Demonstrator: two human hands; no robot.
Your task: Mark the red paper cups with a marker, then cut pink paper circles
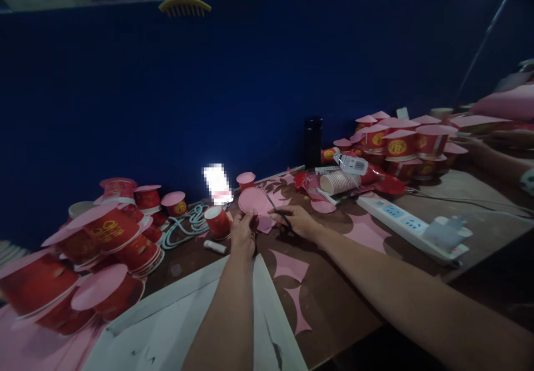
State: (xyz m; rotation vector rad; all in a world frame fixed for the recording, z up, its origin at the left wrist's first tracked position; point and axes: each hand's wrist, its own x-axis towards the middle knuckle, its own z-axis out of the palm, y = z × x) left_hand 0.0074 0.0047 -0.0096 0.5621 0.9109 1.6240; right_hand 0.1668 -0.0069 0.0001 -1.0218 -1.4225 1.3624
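Note:
My left hand (pixel 245 232) grips the lower edge of a piece of pink paper (pixel 251 199), which has a rounded outline. On its right, my right hand (pixel 298 222) is closed around the dark handles of a pair of scissors (pixel 283 218). The slim blades point up and left, at the paper's right edge. Close to my left hand a red paper cup (pixel 217 222) leans on the table, its pale round end facing up. A small white tube (pixel 216 247) lies in front of that cup. Pink offcuts (pixel 291 265) are scattered below my hands.
Red cups topped with pink discs are piled at left (pixel 110 226) and far right (pixel 398 146). A power strip (pixel 411 226) with plugs, bagged paper cups (pixel 340 183), a black bottle (pixel 313 142) and a coiled cable (pixel 183 226) surround the workspace. Another person's arm (pixel 496 159) reaches in at right.

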